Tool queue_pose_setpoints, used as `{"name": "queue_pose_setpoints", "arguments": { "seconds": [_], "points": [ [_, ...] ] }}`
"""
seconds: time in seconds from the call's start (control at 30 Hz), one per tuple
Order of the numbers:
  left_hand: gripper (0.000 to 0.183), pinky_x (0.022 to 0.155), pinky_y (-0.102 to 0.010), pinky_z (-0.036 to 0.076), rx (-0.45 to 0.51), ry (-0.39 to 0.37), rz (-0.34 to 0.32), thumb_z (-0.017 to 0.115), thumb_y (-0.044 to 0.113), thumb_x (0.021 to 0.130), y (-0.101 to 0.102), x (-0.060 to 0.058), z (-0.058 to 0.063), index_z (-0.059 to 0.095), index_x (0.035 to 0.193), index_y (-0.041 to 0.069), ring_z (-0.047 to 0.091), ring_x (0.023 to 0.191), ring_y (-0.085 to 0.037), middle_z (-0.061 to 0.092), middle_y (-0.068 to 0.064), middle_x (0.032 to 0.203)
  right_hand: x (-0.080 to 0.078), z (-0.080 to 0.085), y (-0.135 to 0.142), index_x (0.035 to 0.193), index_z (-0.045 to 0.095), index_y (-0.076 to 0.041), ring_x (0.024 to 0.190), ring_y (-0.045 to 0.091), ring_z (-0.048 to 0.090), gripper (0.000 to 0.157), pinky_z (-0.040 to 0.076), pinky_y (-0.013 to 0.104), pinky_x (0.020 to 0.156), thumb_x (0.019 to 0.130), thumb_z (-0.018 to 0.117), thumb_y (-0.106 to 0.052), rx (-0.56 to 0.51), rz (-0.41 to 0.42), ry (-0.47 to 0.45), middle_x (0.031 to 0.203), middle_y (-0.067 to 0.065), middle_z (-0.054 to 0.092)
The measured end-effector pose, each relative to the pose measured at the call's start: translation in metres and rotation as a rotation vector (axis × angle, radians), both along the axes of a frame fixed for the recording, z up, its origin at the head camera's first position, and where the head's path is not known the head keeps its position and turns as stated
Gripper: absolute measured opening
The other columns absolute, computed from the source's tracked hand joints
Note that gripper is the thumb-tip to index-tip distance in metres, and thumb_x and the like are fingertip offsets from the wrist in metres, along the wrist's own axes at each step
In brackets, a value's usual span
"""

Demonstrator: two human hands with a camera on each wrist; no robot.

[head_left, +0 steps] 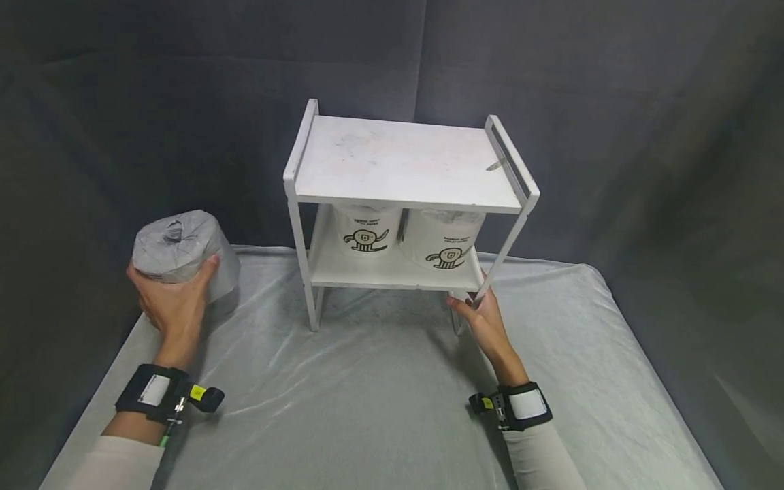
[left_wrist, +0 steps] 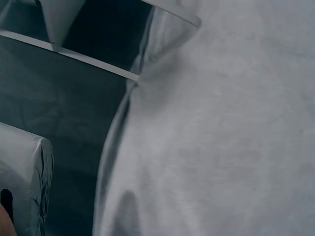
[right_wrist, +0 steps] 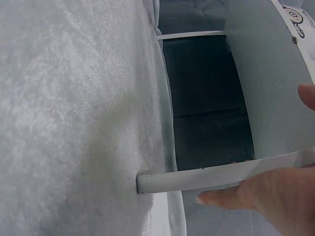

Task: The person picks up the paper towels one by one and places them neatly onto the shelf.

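My left hand (head_left: 174, 299) grips a toilet paper roll (head_left: 184, 248) in pale wrapping, off to the left of a white two-tier shelf rack (head_left: 404, 163). The wrapped roll (left_wrist: 19, 172) shows only in part at the lower left of the left wrist view. Low on the rack's right side, my right hand (head_left: 484, 323) holds the front leg (right_wrist: 211, 177), its thumb near the lower shelf's edge. Two more wrapped rolls, a left one (head_left: 367, 231) and a right one (head_left: 444, 238), stand side by side on the lower shelf, their tops partly hidden by the upper shelf.
The rack stands near the far edge of a table covered in light grey cloth (head_left: 367, 408). A dark grey curtain (head_left: 612, 136) hangs behind and on both sides. A dark mark (head_left: 495, 165) shows on the upper shelf's right side.
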State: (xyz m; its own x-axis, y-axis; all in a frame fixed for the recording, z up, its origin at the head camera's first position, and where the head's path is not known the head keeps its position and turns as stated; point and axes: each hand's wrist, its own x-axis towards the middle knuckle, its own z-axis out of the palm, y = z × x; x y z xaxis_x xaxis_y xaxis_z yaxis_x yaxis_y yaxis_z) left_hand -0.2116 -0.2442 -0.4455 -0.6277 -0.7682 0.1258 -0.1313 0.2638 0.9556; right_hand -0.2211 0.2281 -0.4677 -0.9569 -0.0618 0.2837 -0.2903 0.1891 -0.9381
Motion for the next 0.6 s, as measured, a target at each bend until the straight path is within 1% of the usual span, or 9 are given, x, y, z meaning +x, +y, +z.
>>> {"name": "queue_pose_setpoints", "arguments": {
  "seconds": [0.2,0.4,0.5,0.6],
  "points": [
    [0.109,0.115,-0.036,0.019,-0.035,0.074,-0.051,0.083,0.055,0.062,0.0,0.001,0.024,0.022,0.15,0.036,0.032,0.138,-0.006,0.036,0.012,0.152,-0.001,0.0,0.001,0.151,0.033,-0.013,0.14,0.028,0.036,0.075,0.023,0.063,0.111,0.085,0.067,-0.007,-0.004,-0.001,-0.001,0.151,0.009,0.043],
    [0.106,0.114,-0.03,0.021,-0.036,0.141,-0.057,0.086,0.048,0.062,0.002,0.001,0.048,0.027,0.148,0.031,0.036,0.135,-0.004,0.041,0.01,0.148,-0.002,0.0,0.001,0.152,0.033,-0.012,0.141,0.03,0.035,0.076,0.023,0.063,0.111,0.085,0.068,-0.007,-0.009,-0.003,-0.013,0.151,0.011,0.042],
    [0.104,0.114,-0.027,0.02,-0.044,0.163,-0.075,0.086,0.044,0.063,0.004,0.004,0.065,0.028,0.148,0.029,0.035,0.135,-0.003,0.041,0.009,0.148,-0.001,-0.001,0.001,0.152,0.033,-0.012,0.141,0.03,0.034,0.075,0.023,0.063,0.111,0.085,0.068,-0.008,-0.009,-0.001,-0.016,0.152,0.011,0.041],
    [0.102,0.113,-0.025,0.018,-0.056,0.183,-0.11,0.086,0.039,0.066,0.007,0.01,0.086,0.027,0.148,0.028,0.033,0.135,-0.003,0.039,0.009,0.149,-0.001,-0.001,0.001,0.152,0.033,-0.013,0.141,0.029,0.035,0.075,0.023,0.063,0.111,0.085,0.067,-0.008,-0.007,-0.001,-0.015,0.151,0.009,0.042]
  ]
}}
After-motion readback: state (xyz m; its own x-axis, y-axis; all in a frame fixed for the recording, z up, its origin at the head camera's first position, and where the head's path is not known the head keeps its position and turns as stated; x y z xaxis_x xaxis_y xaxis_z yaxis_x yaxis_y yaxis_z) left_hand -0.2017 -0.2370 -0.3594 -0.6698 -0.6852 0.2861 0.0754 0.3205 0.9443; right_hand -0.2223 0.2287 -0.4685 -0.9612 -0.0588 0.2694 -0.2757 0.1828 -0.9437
